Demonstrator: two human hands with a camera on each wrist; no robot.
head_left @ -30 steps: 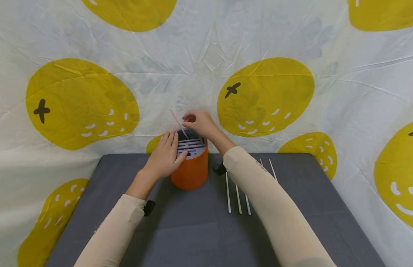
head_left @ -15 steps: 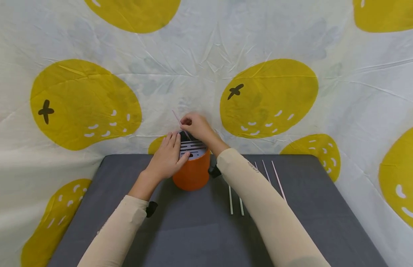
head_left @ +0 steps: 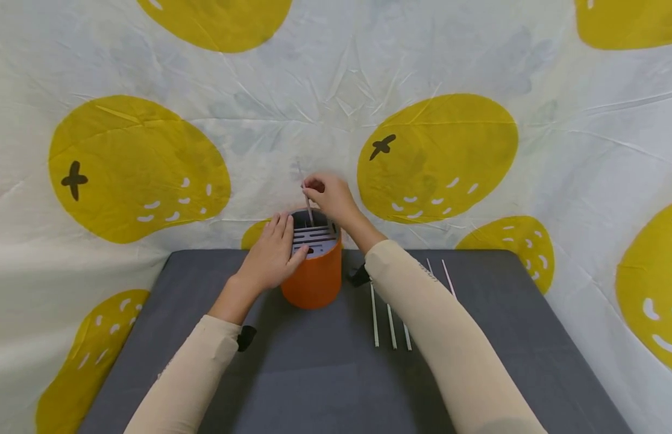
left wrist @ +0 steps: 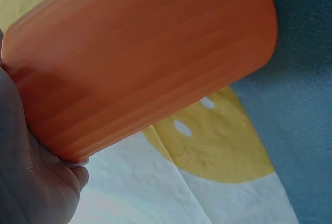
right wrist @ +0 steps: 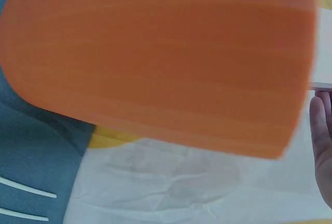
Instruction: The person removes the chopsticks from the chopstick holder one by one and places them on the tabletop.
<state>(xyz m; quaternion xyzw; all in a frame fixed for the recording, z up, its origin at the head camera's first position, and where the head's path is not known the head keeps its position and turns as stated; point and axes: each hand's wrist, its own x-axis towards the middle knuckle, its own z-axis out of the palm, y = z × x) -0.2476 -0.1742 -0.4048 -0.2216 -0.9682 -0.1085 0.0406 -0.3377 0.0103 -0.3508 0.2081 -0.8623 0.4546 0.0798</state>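
Head view: right hand (head_left: pixel 329 196) sits just behind & above the orange holder (head_left: pixel 313 278), fingertips pinching a thin stick (head_left: pixel 308 207) near its upper end. Stick's long axis is close to upright, top leaning slightly away from the person; its lower tip sits at the rear slots of the grey slotted lid (head_left: pixel 313 237), directly below the pinch. Can't tell if the tip is already inside a slot. Left hand (head_left: pixel 270 256) rests on the holder's left rim, fingers fairly straight over the lid edge, thumb along the near side, pressing rather than wrapping. Holder stands upright at the far middle of the grey table (head_left: pixel 325 380). Loose sticks (head_left: pixel 390 324) lie flat on the table to the right of the holder, partly under the right forearm, long axes running toward the person; right hand is the nearer one to them.

Left wrist view: orange wall of the holder fills the frame, palm of left hand (left wrist: pixel 36 182) touching its lower left side. Fingers out of shot.

Right wrist view: holder wall again, blurred & very close. Part of the right hand (right wrist: pixel 322 143) at the right edge; the pinch itself isn't visible. Two loose sticks show bottom left on the table.
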